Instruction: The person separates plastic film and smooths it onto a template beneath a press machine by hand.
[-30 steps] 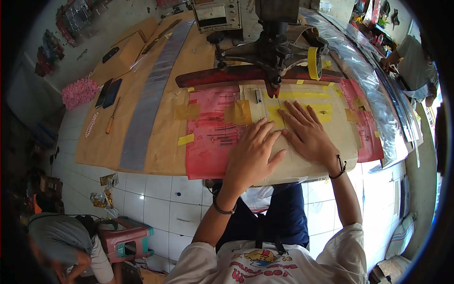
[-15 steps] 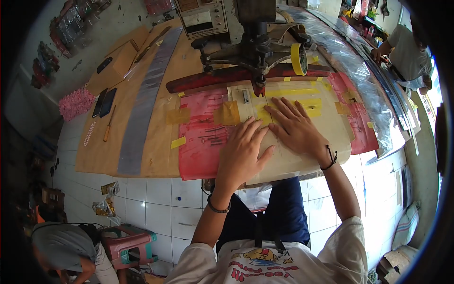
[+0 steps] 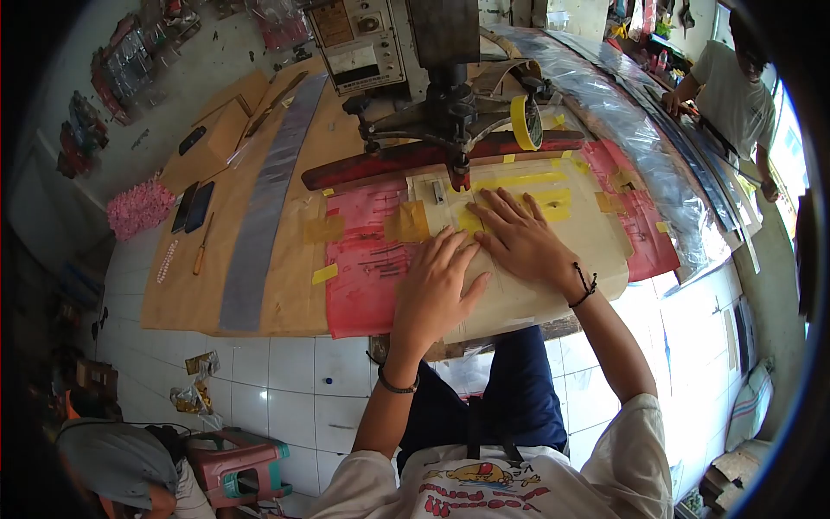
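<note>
Beige sheet [image 3: 596, 259] lies under left hand [image 3: 434, 285] and right hand [image 3: 526, 242]; shirt [image 3: 484, 489] lettering unclear.

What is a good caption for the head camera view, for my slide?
Left hand and right hand rest on a beige sheet, near a red bar.

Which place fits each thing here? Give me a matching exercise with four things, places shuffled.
1. right hand
2. yellow tape roll
3. wooden-handled tool
4. plastic stool

A. left of the grey strip
B. on the tiled floor
C. flat on the beige sheet
D. upright at the machine's metal frame

Pairs: 1-C, 2-D, 3-A, 4-B.
</note>
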{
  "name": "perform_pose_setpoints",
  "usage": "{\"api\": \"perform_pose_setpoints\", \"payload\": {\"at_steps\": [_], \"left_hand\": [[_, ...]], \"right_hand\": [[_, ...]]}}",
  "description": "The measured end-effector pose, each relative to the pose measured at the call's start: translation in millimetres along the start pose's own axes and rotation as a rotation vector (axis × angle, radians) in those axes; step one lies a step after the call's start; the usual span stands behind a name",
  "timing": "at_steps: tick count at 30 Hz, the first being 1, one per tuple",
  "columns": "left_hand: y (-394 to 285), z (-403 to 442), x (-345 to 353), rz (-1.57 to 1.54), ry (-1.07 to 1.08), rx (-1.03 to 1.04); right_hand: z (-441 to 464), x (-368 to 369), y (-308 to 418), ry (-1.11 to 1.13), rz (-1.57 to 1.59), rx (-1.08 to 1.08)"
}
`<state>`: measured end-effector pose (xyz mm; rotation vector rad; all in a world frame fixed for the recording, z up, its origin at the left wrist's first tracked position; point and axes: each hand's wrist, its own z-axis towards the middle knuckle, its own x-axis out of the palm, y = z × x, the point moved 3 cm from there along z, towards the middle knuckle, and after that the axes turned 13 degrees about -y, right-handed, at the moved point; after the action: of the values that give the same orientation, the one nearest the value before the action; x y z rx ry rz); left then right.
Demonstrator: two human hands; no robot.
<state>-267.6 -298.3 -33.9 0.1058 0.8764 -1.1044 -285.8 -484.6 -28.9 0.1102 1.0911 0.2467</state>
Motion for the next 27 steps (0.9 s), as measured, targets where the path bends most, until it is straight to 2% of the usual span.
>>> {"api": "perform_pose_setpoints", "payload": {"at_steps": [15,18,27], "left_hand": [[7,-2,3,-0.069,0.010,-0.013],[7,-2,3,-0.079,-0.001,-0.014],[7,-2,2,-0.100,0.005,-0.037]], "right_hand": [[13,2,-7,-0.004,0.014,0.021],[9,-7,-4,0.031,0.153,-0.020],[11,-10,4,0.031,0.107,-0.062]]}}
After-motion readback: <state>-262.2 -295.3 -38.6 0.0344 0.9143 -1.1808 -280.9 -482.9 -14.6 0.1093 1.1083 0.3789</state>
